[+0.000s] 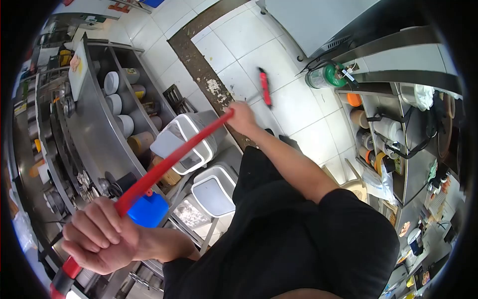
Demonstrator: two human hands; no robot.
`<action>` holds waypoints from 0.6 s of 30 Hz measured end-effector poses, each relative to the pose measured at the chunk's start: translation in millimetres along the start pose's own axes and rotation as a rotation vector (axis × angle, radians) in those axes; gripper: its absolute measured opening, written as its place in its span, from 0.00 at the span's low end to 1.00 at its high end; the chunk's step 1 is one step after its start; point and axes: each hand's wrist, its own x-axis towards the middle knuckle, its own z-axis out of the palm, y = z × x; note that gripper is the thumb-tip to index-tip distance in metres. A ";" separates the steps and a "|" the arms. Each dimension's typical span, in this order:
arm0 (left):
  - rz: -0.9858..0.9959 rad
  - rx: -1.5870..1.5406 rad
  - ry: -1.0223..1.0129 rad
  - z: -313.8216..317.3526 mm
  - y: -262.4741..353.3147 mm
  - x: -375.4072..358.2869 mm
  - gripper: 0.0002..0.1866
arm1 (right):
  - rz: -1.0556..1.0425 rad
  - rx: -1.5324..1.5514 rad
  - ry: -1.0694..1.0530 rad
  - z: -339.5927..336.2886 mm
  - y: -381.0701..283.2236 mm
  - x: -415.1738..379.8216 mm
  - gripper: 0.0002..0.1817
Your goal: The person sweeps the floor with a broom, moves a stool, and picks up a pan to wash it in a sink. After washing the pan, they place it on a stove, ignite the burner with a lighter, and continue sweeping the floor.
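A floor squeegee runs diagonally across the view, its long red handle (pixel 172 160) sloping from lower left to upper middle. My left hand (pixel 99 236) is closed round the handle near its black end. Farther along, my right hand (pixel 242 118) is closed on the same handle. Beyond that hand, the narrow red and black squeegee head (pixel 265 87) rests on the white tiled floor, slightly blurred. My right hand hides where the handle continues towards the head.
A steel counter (pixel 87 129) with shelves of tubs stands at left. White plastic bins (pixel 215 192) and a blue container (pixel 149 209) are beside it. A brown drain channel (pixel 211 82) crosses the floor. Right are a green-topped bottle (pixel 326 75), loaded shelves and a stool (pixel 354 187).
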 end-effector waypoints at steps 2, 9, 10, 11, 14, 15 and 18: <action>-0.092 -0.108 0.065 -3.6 -20.5 2.8 0.22 | 0.040 -0.081 0.032 -39.2 35.2 -23.4 0.14; -0.694 -0.267 0.019 13.6 -189.4 -14.9 0.17 | 0.390 -0.398 0.145 -134.6 203.7 -90.5 0.15; -0.731 -0.234 0.035 25.5 -211.3 -21.2 0.17 | 0.440 -0.405 0.131 -141.1 223.9 -84.3 0.15; -0.713 -0.190 0.034 41.4 -224.8 -21.7 0.18 | 0.487 -0.411 0.118 -142.8 238.2 -71.4 0.15; -0.556 -0.085 0.046 47.8 -220.8 0.5 0.21 | 0.289 -0.336 0.211 -96.0 258.5 -22.5 0.14; -0.518 -0.050 0.077 19.8 -214.9 15.8 0.21 | 0.181 -0.258 0.337 -74.5 229.6 0.2 0.13; -0.375 -0.016 0.225 12.1 -162.8 83.3 0.22 | 0.205 -0.024 0.060 -23.9 129.3 67.4 0.06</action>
